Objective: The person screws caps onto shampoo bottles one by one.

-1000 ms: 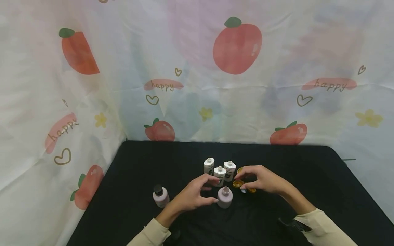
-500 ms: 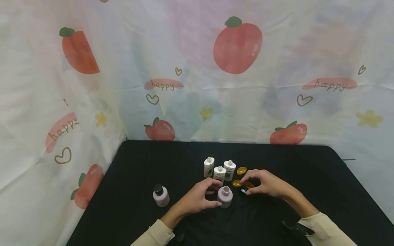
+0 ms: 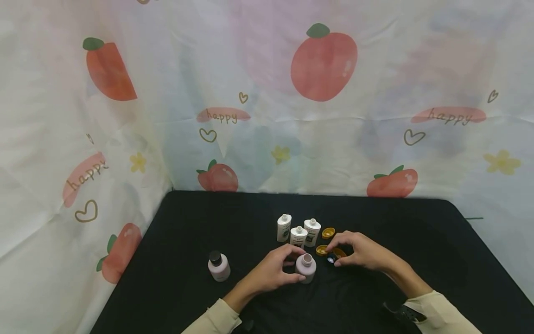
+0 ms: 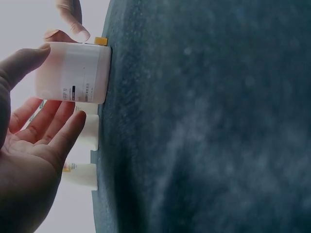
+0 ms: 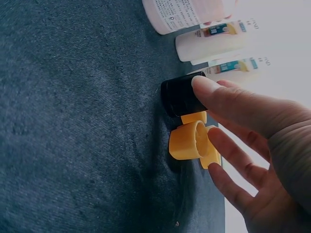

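A pale pink bottle [image 3: 306,271] stands uncapped on the black cloth, its round mouth facing up. My left hand [image 3: 277,271] holds it from the left, thumb on the near side and fingers on the far side; in the left wrist view the bottle [image 4: 73,73] shows small print. To its right, my right hand [image 3: 360,250] has thumb and index finger at a black cap [image 5: 184,94], pinching its upper end. The other fingers spread loosely above an orange-yellow cap [image 5: 185,141]. Another yellow cap [image 3: 328,233] lies further back.
Several white bottles without caps, one of them a front white bottle [image 3: 298,237], stand close behind the pink bottle. A second pink bottle [image 3: 219,269] with a black cap is at the left. A printed curtain [image 3: 267,153] hangs behind the table.
My left hand has moved right and closed around the pink bottle. My right hand has shifted slightly right and down to the black cap, uncovering the yellow caps behind.
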Demonstrator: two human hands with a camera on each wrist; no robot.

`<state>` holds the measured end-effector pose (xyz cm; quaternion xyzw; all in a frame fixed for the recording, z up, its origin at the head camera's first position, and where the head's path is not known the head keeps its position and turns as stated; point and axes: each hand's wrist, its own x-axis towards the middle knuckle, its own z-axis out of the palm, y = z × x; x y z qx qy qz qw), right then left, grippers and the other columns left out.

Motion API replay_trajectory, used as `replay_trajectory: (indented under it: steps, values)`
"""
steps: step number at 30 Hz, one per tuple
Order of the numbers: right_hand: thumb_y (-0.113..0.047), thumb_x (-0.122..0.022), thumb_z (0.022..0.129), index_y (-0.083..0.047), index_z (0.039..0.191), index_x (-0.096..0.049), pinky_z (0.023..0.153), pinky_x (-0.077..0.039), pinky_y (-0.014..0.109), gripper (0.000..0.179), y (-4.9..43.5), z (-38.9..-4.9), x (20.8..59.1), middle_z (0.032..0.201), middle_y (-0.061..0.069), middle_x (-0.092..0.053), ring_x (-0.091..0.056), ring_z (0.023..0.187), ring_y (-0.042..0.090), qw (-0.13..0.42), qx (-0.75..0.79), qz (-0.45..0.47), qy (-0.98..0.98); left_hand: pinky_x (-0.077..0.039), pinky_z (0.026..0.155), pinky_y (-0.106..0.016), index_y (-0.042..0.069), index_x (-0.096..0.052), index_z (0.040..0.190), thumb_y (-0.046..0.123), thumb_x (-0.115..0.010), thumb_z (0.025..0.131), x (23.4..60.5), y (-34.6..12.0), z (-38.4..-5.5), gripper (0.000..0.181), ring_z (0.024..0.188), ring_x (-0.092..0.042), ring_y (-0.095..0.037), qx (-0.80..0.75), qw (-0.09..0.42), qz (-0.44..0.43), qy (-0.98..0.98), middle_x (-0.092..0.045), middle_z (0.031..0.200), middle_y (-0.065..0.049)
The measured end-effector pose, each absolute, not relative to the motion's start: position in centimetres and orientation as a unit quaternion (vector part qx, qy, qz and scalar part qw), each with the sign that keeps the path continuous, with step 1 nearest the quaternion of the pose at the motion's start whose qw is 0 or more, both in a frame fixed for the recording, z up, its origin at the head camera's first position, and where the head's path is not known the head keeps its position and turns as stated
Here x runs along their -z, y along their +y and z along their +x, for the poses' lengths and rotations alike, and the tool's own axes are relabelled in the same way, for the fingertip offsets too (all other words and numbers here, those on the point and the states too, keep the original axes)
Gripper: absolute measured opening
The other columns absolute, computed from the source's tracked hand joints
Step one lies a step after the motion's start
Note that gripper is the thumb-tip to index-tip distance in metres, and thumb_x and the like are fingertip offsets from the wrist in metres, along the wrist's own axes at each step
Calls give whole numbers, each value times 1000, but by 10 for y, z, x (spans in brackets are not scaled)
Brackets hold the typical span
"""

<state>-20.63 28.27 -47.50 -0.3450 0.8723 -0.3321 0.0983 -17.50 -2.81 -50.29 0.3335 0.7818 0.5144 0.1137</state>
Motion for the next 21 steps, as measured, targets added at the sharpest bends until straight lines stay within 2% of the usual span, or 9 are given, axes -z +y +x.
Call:
replay_trajectory:
  steps: [5, 10, 16, 21]
  values:
    - [-29, -83, 86, -20, 112, -73, 89, -53, 40, 30, 281, -206, 477, 112, -6, -71, -59, 105, 14, 88, 330, -356, 870, -52, 99, -24, 10, -60, 128, 12, -83, 86, 506, -25, -175, 49, 121, -58, -10, -518, 108, 330, 782, -63, 129, -3]
    - [-29, -84, 85, -21, 112, -74, 89, -52, 34, 29, 280, -205, 476, 112, -6, -70, -58, 105, 13, 88, 328, -358, 870, -51, 97, -18, 9, -60, 129, 13, -84, 85, 508, -22, -176, 50, 120, -57, -7, -513, 111, 329, 785, -62, 128, -1]
    - [-26, -85, 83, -24, 111, -74, 89, -51, 33, 30, 280, -205, 476, 113, -9, -69, -56, 106, 11, 94, 313, -356, 876, -50, 96, -17, 9, -59, 129, 14, -84, 85, 508, -19, -176, 51, 119, -56, -5, -503, 120, 326, 792, -61, 128, 0]
    - [-24, -85, 84, -24, 110, -74, 88, -51, 33, 28, 281, -206, 476, 112, -9, -69, -55, 104, 11, 86, 302, -365, 876, -51, 94, -17, 9, -61, 126, 12, -85, 83, 508, -20, -175, 50, 116, -57, -6, -498, 105, 327, 796, -62, 125, -1]
